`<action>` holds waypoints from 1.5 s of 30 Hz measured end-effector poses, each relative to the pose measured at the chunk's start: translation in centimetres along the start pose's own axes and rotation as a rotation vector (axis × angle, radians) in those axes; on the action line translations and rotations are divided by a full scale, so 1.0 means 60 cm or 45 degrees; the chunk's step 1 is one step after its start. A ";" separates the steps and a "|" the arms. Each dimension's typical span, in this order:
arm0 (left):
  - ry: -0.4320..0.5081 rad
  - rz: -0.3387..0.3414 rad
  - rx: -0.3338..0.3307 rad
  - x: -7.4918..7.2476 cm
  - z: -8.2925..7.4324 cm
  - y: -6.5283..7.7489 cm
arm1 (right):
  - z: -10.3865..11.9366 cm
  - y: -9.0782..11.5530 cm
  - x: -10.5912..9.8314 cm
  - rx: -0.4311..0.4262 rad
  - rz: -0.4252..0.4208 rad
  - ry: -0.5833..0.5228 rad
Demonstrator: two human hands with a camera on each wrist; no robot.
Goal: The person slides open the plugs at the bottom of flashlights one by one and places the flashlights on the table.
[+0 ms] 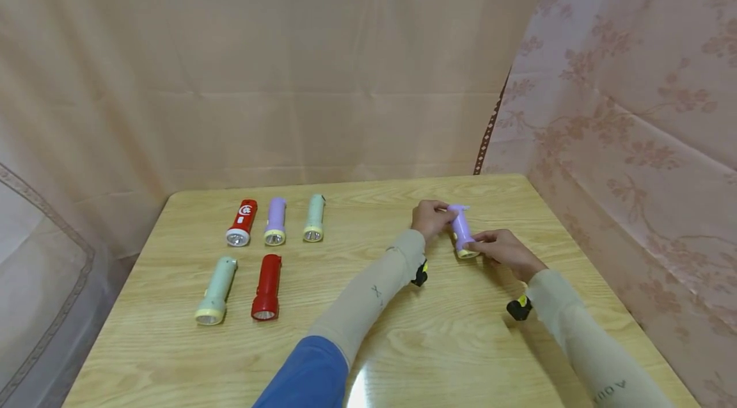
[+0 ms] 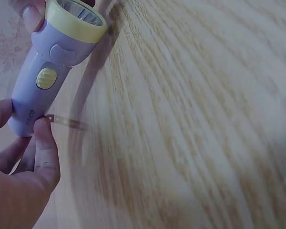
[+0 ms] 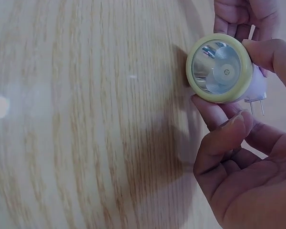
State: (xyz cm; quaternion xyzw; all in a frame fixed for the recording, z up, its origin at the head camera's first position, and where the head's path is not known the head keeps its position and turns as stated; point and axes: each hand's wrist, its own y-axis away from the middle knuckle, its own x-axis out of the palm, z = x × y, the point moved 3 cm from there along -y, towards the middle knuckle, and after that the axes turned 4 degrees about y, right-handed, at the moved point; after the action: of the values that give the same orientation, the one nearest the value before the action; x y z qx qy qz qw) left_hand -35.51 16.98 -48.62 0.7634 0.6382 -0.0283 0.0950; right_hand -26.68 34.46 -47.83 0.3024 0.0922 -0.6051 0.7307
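Observation:
Both hands hold a purple flashlight (image 1: 462,229) with a pale yellow head, at the right part of the table. My left hand (image 1: 432,219) pinches its tail end, while my right hand (image 1: 503,249) grips it at the head. A yellow switch (image 2: 46,78) shows on the body in the left wrist view, and a thin strip (image 2: 66,122) sticks out beside the left fingers near the tail. In the right wrist view the lens (image 3: 217,67) faces the camera, and two metal prongs (image 3: 256,108) jut from the body's side.
On the left of the wooden table (image 1: 368,357), a red and white flashlight (image 1: 242,221), another purple one (image 1: 276,219) and a mint green one (image 1: 314,217) form the back row. A larger mint one (image 1: 216,290) and a red one (image 1: 267,286) lie in front. Curtains (image 1: 345,75) hang behind.

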 end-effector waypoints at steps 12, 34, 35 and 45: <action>-0.036 0.018 0.014 -0.013 -0.006 0.016 | 0.001 -0.011 0.009 0.020 0.023 -0.022; -0.135 -0.015 -0.063 -0.008 0.010 0.011 | -0.010 -0.018 0.002 0.018 0.086 -0.108; -0.134 -0.016 -0.064 -0.007 0.010 0.012 | -0.012 -0.017 0.001 0.020 0.082 -0.106; -0.124 0.031 -0.108 0.009 0.007 0.016 | -0.023 -0.011 -0.007 -0.007 0.061 -0.138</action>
State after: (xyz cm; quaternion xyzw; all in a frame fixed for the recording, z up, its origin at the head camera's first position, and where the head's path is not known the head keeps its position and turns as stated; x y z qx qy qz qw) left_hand -34.44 17.24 -49.01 0.7641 0.6242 -0.0369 0.1585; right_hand -27.08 35.51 -48.93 0.2693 0.0468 -0.6027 0.7497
